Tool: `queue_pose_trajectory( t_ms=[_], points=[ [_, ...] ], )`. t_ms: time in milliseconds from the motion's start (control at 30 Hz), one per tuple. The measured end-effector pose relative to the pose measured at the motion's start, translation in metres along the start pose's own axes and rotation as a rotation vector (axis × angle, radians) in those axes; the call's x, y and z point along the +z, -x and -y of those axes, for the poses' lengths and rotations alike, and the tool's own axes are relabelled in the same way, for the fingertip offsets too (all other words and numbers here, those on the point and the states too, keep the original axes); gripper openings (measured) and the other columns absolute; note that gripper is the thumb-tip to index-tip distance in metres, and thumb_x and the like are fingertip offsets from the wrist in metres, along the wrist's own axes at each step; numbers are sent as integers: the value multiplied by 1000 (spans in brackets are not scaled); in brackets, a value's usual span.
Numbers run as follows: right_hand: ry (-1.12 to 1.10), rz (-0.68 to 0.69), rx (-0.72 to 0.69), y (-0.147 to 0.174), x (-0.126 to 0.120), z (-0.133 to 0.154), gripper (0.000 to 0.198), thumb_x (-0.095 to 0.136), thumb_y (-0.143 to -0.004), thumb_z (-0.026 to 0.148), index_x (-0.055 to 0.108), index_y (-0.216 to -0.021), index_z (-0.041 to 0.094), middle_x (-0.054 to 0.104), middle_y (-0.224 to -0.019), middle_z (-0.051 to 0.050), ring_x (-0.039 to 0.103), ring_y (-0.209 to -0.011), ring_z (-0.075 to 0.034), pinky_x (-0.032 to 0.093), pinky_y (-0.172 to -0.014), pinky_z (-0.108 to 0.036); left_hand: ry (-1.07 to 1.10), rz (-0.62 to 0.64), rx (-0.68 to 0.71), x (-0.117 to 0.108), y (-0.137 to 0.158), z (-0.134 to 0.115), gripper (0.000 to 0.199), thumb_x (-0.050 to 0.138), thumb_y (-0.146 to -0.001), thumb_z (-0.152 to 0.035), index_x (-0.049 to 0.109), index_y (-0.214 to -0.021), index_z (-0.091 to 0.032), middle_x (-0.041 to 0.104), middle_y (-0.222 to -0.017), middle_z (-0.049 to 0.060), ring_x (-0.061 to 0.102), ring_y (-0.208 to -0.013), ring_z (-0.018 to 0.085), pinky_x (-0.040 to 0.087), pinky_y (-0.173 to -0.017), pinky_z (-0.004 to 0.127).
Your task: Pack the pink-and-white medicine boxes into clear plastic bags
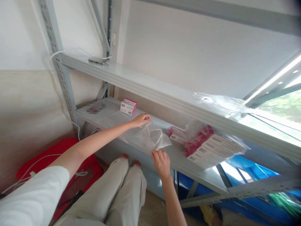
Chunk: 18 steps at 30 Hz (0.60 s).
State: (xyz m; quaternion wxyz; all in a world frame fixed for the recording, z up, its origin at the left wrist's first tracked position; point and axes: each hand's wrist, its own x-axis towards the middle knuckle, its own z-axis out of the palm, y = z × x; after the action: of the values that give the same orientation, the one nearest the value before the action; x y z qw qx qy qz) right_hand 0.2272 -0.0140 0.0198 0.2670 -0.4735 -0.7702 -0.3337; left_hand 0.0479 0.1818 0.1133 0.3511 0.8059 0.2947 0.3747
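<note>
A clear plastic bag (152, 136) is stretched between my two hands, just above the lower shelf (134, 138). My left hand (141, 120) pinches its upper edge. With closed fingers, my right hand (161, 160) grips the bag's near lower corner. Beyond the bag, a pink and white box (178, 134) lies on the shelf. To the right, a larger clear bag (211, 147) holds several pink and white boxes. Another pink and white box (128, 106) stands alone at the shelf's left part, behind my left forearm.
The upper shelf (145, 84) crosses above my hands, with a phone-like flat device (98, 61) and a crumpled plastic bag (216, 102) on it. A grey metal post (58, 59) rises at left. Below sit a red container (87, 168) and blue material (188, 185).
</note>
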Motion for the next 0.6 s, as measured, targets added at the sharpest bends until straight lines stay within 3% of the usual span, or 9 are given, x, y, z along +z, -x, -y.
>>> queue_pose_trajectory(
  t_ms=[67, 133, 233, 333, 467, 600],
  points=[
    [2, 66, -72, 9, -3, 7, 13, 50, -92, 17, 63, -94, 22, 68, -95, -5, 57, -90, -19, 39, -78, -32, 60, -144, -53, -4, -3, 5, 11, 51, -82, -15, 58, -74, -14, 61, -73, 0, 57, -68, 11, 42, -70, 22],
    [-25, 114, -66, 10, -6, 13, 14, 49, -93, 17, 62, -96, 22, 68, -106, -5, 56, -102, -21, 39, -86, -35, 171, -161, -121, -3, -4, 9, 14, 47, -84, -14, 55, -72, -14, 60, -74, 1, 57, -67, 11, 43, -70, 22],
    [-142, 169, 36, -2, -9, 18, 18, 45, -94, 16, 60, -103, 21, 66, -111, -8, 56, -108, -23, 41, -89, -38, 342, -8, -183, 9, 3, 10, 14, 44, -88, -17, 49, -75, -15, 60, -74, 1, 57, -64, 10, 43, -64, 20],
    [-337, 213, 273, -20, -5, 14, 29, 35, -93, 13, 55, -114, 18, 67, -104, -9, 61, -97, -21, 47, -80, -34, 432, 159, -181, 29, 12, 6, 16, 44, -93, -27, 44, -80, -17, 57, -68, -2, 54, -54, 8, 39, -55, 19],
    [-536, 119, 598, -31, 9, 3, 31, 32, -90, 14, 61, -99, 18, 67, -92, -9, 63, -84, -21, 49, -73, -33, 496, 184, -178, 48, 21, -4, 21, 50, -91, -35, 44, -81, -18, 44, -59, -7, 40, -46, 6, 30, -47, 17],
    [-647, 28, 543, -34, 29, -2, 34, 35, -83, 11, 65, -99, 18, 67, -99, -10, 62, -93, -20, 50, -83, -35, 608, 312, -262, 55, 26, -19, 23, 60, -84, -38, 51, -83, -16, 41, -58, -8, 36, -47, 5, 26, -45, 16]
  ],
)
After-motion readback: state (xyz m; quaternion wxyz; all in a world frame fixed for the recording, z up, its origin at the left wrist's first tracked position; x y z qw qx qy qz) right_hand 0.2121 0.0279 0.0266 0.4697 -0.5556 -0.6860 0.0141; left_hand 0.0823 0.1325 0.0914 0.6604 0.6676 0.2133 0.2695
